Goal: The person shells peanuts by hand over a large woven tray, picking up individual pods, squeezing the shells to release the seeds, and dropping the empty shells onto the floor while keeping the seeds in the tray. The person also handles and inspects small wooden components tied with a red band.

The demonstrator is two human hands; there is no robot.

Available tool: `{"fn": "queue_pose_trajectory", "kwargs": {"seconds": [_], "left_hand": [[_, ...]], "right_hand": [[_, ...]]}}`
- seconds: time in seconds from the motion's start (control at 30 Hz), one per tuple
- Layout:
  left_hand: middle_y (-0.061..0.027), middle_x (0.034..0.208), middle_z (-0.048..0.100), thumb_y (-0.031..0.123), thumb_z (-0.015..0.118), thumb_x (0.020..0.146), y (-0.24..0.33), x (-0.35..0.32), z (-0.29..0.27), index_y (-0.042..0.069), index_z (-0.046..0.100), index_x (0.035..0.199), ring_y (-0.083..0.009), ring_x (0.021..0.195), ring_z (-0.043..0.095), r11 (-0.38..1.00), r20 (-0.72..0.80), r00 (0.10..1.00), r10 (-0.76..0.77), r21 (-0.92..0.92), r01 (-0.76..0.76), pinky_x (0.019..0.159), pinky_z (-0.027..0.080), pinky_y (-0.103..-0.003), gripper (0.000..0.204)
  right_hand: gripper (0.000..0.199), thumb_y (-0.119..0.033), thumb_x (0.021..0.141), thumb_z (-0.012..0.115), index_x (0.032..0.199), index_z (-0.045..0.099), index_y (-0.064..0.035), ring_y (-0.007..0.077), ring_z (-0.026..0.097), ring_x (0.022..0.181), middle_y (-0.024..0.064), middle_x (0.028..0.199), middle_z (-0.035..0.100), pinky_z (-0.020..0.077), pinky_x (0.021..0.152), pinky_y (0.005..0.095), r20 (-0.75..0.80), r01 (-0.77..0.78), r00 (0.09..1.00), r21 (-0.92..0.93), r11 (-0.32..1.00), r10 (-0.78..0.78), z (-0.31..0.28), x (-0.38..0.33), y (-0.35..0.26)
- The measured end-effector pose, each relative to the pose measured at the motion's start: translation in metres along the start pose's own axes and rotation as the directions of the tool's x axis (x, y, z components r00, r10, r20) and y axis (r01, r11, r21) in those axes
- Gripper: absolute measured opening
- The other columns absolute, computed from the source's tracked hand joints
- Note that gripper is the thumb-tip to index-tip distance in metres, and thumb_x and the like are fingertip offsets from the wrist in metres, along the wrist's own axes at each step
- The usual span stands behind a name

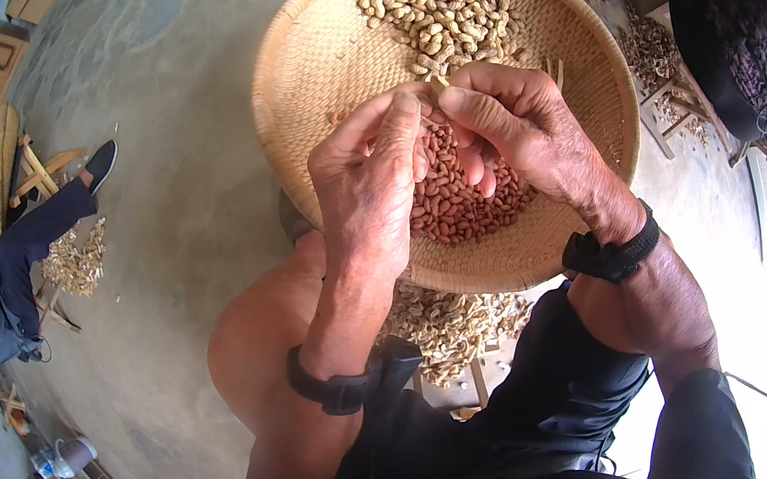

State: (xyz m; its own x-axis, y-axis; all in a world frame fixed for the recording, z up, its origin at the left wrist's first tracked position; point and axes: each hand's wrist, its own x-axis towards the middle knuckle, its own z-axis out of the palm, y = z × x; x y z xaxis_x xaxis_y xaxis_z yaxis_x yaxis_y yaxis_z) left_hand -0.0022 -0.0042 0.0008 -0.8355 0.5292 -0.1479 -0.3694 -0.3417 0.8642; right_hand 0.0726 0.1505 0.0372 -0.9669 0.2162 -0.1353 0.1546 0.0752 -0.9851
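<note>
The pod [440, 83] was positioned above the tray [306, 80]. Thumb and forefinger of the right hand [527, 126] gripped it. Thumb and forefinger of the left hand [366, 171] were drawn together just beside it; whether they also gripped it could not be determined. Red kernels [457, 195] lay in the tray below the hands, peanuts [460, 16] toward the far rim. Shells [451, 327] lay beneath the near rim.

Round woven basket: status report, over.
Right bare hand pinching tan peanut shell; left bare hand close by. Red oval kernels in basket, partly hidden by hands.
</note>
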Motion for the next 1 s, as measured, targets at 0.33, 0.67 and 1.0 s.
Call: {"fn": "queue_pose_trajectory", "kwargs": {"seconds": [0.33,0.67,1.0], "left_hand": [[-0.0051,0.093,0.072,0.005,0.066,0.100,0.011,0.003,-0.007,-0.005,0.073,0.111,-0.0067,0.079,0.062,0.864,0.262,0.956,0.131,0.442,-0.240,0.070,0.051,-0.022,0.016],[-0.0039,0.080,0.069,0.006,0.070,0.095,0.023,0.000,-0.006,-0.005,0.074,0.097,-0.0058,0.074,0.061,0.841,0.177,0.984,-0.016,0.535,-0.083,0.062,0.049,-0.023,0.012],[-0.0073,0.099,0.066,0.023,0.053,0.106,0.009,0.006,-0.010,-0.003,0.063,0.113,-0.0179,0.091,0.064,0.975,0.160,0.971,-0.180,-0.099,0.197,0.081,0.054,-0.035,0.029]], "right_hand": [[0.028,-0.027,0.106,0.061,0.098,0.067,-0.0010,0.0084,0.062,0.052,0.0020,0.063,0.063,0.0507,0.046,0.0229,-0.166,-0.023,0.986,-0.066,0.998,0.012,-0.016,0.004,-0.001],[0.028,-0.026,0.105,0.062,0.098,0.069,0.0002,0.0080,0.065,0.055,0.0027,0.063,0.065,0.0550,0.049,0.0228,-0.132,-0.011,0.991,-0.206,0.978,-0.016,-0.018,0.004,0.004],[0.023,-0.023,0.102,0.068,0.102,0.070,0.0005,0.0061,0.064,0.058,0.0017,0.069,0.068,0.0511,0.052,0.0214,-0.079,0.119,0.989,-0.117,0.986,-0.128,-0.005,0.002,-0.004]]}}
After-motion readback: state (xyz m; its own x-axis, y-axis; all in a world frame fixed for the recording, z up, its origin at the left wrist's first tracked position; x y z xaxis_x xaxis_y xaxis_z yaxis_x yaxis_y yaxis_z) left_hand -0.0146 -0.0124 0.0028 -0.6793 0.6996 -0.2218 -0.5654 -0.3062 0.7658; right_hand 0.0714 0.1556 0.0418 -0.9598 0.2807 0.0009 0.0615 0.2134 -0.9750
